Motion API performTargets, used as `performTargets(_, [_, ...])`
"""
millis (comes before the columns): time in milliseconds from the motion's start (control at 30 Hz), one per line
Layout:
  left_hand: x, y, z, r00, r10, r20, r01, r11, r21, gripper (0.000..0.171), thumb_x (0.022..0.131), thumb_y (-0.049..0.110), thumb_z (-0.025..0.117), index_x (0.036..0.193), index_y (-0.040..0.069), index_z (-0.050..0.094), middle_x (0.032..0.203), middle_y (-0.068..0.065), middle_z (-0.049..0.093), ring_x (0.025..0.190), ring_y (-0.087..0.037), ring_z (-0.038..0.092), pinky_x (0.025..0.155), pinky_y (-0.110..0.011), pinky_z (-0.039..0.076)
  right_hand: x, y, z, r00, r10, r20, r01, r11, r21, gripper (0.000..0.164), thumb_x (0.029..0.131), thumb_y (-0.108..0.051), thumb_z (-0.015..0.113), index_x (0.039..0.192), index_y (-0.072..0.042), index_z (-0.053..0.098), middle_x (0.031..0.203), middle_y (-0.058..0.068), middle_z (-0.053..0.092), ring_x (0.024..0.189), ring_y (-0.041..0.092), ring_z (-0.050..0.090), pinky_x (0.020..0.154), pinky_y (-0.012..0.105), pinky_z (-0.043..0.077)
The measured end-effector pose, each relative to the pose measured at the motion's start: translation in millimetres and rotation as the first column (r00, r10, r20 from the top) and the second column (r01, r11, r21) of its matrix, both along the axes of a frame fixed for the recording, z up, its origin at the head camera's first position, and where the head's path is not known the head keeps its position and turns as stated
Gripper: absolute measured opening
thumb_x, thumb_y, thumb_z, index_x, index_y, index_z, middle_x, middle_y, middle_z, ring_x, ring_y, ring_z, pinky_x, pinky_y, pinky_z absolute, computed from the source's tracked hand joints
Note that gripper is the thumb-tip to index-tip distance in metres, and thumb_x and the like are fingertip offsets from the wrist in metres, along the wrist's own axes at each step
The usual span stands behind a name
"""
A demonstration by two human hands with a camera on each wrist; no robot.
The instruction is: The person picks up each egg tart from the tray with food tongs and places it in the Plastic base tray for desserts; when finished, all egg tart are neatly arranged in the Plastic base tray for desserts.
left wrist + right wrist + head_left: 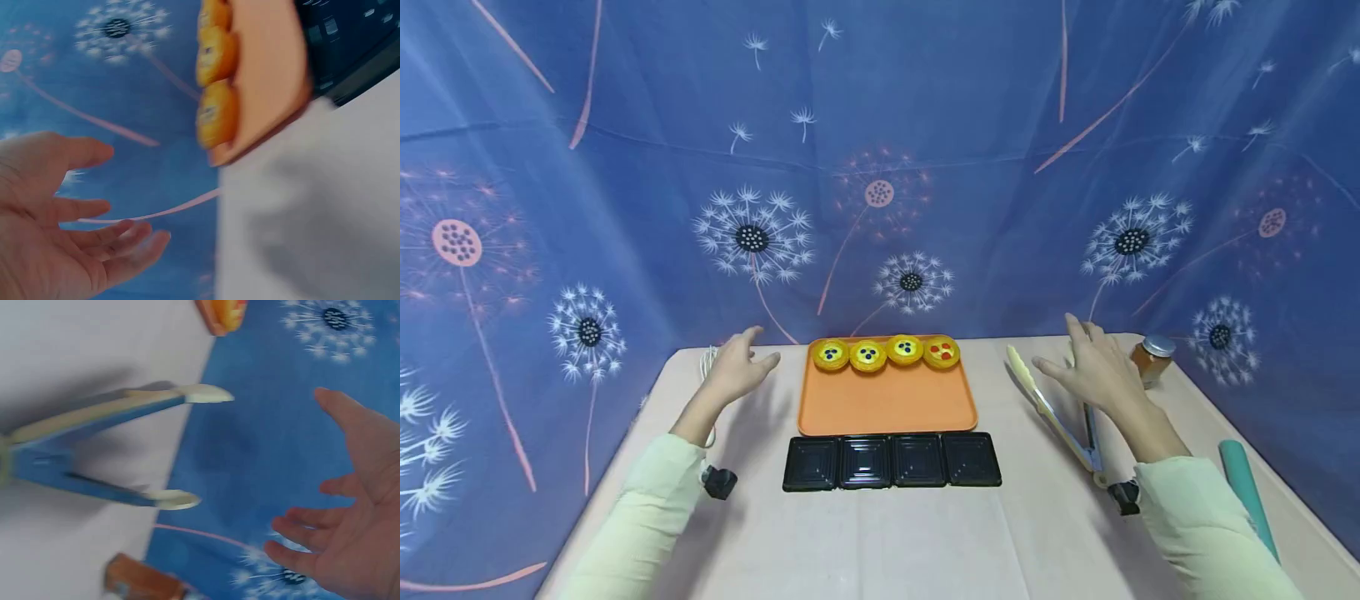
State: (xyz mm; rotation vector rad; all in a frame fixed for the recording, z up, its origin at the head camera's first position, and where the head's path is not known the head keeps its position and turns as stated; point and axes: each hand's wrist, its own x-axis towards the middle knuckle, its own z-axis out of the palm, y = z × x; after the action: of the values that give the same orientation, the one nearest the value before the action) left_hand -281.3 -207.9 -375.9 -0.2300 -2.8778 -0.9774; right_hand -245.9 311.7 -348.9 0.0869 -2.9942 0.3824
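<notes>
My left hand [737, 369] is held over the table's left side with its fingers spread and nothing in it. A white cord [708, 360] lies partly behind it. On the right, my empty right hand [1099, 367] hovers over a pair of tongs [1051, 412], whose arms are spread apart on the table. In the right wrist view, the tongs [94, 419] show pale tips, apart from the hand's loosely bent fingers. Between the hands is an orange tray [887, 404]. Along its far edge sit egg tarts [868, 357], most dotted dark, the rightmost tart [942, 352] topped with red pieces.
A row of black square plastic trays [917, 461] lies just in front of the orange tray. At the right stand a lidded jar [1152, 360] with brown contents and a green roll [1249, 496]. Blue dandelion-print cloth [880, 100] walls off the back and sides.
</notes>
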Motion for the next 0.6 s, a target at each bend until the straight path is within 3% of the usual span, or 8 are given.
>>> performTargets(100, [-2.4,6,-20.7,0.995,0.039,0.092,-0.048,0.994,0.094,0.060,0.094,0.022,0.061,0.141,-0.010,0.042,0.132,-0.035,0.051,0.116,-0.048,0.055,0.094,-0.054,0.048,3.5,8,-17.5,0.999,-0.024,0.041,0.023,1.000,0.014,0.109,0.087,-0.067,0.059,0.151,0.012,0.018,0.141,0.045,0.028,0.122,0.064,0.033,0.082,0.077,0.038])
performTargets(200, [-4.5,10,-39.9,0.975,0.066,0.210,-0.101,0.981,0.163,0.058,0.094,0.021,0.062,0.139,-0.011,0.044,0.126,-0.034,0.055,0.108,-0.043,0.060,0.087,-0.047,0.053,6.5,13,-37.4,0.997,-0.050,0.052,0.048,0.998,0.037,0.110,0.084,-0.065,0.065,0.144,0.019,0.027,0.130,0.046,0.039,0.112,0.061,0.045,0.074,0.069,0.046])
performTargets(333, [-8.2,16,-58.3,0.943,0.066,0.327,-0.149,0.960,0.237,0.058,0.095,0.019,0.060,0.139,-0.013,0.041,0.125,-0.033,0.053,0.089,-0.035,0.064,0.070,-0.039,0.059,11.9,14,-59.4,0.986,-0.135,0.099,0.135,0.991,0.009,0.101,0.078,-0.063,0.072,0.128,0.020,0.045,0.101,0.037,0.054,0.080,0.047,0.058,0.054,0.052,0.047])
performTargets(500, [-12.0,26,-68.3,0.929,0.049,0.367,-0.154,0.953,0.262,0.055,0.093,0.012,0.059,0.136,-0.017,0.041,0.126,-0.034,0.049,0.087,-0.031,0.062,0.064,-0.035,0.059,18.9,14,-75.5,0.948,-0.260,0.186,0.274,0.960,-0.059,0.093,0.074,-0.066,0.074,0.112,0.016,0.051,0.078,0.021,0.054,0.058,0.030,0.053,0.049,0.041,0.042])
performTargets(600, [-13.2,34,-71.3,0.930,0.032,0.366,-0.135,0.957,0.258,0.052,0.091,0.010,0.061,0.133,-0.017,0.046,0.120,-0.029,0.053,0.095,-0.033,0.061,0.067,-0.036,0.059,21.4,13,-82.5,0.923,-0.324,0.206,0.344,0.936,-0.070,0.100,0.072,-0.066,0.075,0.119,0.018,0.049,0.074,0.018,0.052,0.058,0.029,0.051,0.052,0.041,0.041])
